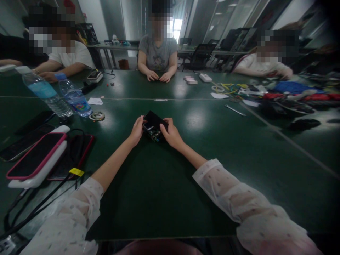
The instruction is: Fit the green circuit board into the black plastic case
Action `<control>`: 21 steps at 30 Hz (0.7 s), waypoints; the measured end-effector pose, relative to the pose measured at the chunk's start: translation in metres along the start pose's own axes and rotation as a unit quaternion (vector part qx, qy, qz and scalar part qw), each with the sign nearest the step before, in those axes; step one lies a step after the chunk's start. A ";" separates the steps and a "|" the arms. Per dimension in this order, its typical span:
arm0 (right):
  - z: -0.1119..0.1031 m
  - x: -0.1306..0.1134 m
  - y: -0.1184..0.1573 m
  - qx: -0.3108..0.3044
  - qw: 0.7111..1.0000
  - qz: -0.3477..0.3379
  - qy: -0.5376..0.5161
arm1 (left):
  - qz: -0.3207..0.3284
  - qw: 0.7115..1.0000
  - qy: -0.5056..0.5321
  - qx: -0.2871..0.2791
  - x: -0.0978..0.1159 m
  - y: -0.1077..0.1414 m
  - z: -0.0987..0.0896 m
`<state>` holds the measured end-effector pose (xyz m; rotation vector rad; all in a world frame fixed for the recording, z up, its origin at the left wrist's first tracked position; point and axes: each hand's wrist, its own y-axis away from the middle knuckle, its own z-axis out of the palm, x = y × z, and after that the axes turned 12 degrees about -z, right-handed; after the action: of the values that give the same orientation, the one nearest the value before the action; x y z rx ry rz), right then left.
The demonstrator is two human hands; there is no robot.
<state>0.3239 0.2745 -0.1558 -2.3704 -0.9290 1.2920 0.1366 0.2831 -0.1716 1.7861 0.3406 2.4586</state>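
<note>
Between my two hands is a black electronic device (153,124), flat and boxy, with part of a green circuit board showing along its near edge. My left hand (137,130) grips its left side, fingers closed at the edge. On the right, my right hand (171,132) holds the other side, with the thumb lying over the top. The device is tilted slightly above or on the green table (148,198); I cannot tell whether it touches the surface. Its underside and several fingertips are hidden.
Phones, among them a pink-cased phone (37,156), lie at left with black cables (39,202). Two water bottles (75,95) stand behind them, near a coil of tape or wire (97,116). A wrench (235,110) and heaped cables (231,88) lie right. Several people sit around, one person (158,53) opposite.
</note>
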 end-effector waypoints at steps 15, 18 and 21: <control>0.002 0.003 0.000 0.009 1.000 -0.008 0.017 | -0.001 1.000 0.008 0.005 -0.001 0.000 0.000; 0.001 0.002 0.000 0.003 1.000 -0.003 0.015 | -0.004 1.000 0.005 0.007 -0.001 0.000 0.000; 0.001 0.000 -0.001 -0.001 1.000 -0.001 0.014 | -0.006 1.000 0.004 0.006 -0.001 0.000 -0.001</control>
<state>0.3233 0.2751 -0.1558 -2.3819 -0.9235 1.2561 0.1363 0.2830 -0.1726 1.7739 0.3666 2.4622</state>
